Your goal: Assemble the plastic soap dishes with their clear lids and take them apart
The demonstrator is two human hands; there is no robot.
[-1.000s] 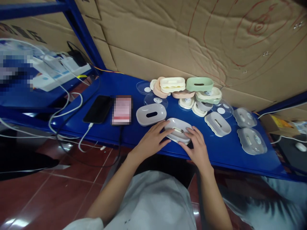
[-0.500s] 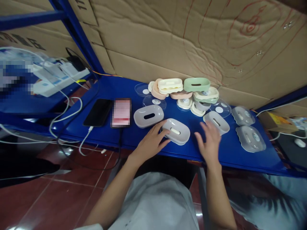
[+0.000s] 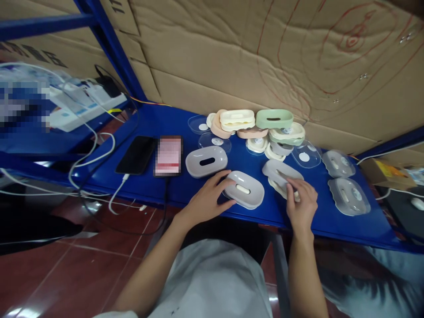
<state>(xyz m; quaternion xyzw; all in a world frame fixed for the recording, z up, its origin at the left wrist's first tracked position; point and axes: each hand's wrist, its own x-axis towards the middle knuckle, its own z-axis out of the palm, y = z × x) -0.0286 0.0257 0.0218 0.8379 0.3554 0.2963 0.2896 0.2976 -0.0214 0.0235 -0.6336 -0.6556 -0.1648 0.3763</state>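
My left hand [image 3: 212,194] curls round the left end of a grey oval soap dish [image 3: 253,190], its thumb and fingers at the rim. A pale raised bar shows through that dish's slot. My right hand [image 3: 302,205] has closed on the near right end of another grey soap dish [image 3: 278,170], which is tilted over a cream base piece; the fingertips are partly hidden. A third grey soap dish [image 3: 195,163] with an open slot lies on the blue table to the left of my left hand.
Behind, cream, peach and green soap dishes [image 3: 274,118] are piled against the cardboard wall [image 3: 205,66]. Two lidded dishes [image 3: 349,196] sit at the right, near a transparent lid [image 3: 306,154]. A cabled phone [image 3: 135,154] and a lit-screen device [image 3: 168,155] lie left.
My right hand has closed on the right grey soap dish, which has shifted towards me and left and now tilts over its cream base. The middle dish has slid slightly nearer with my left hand.
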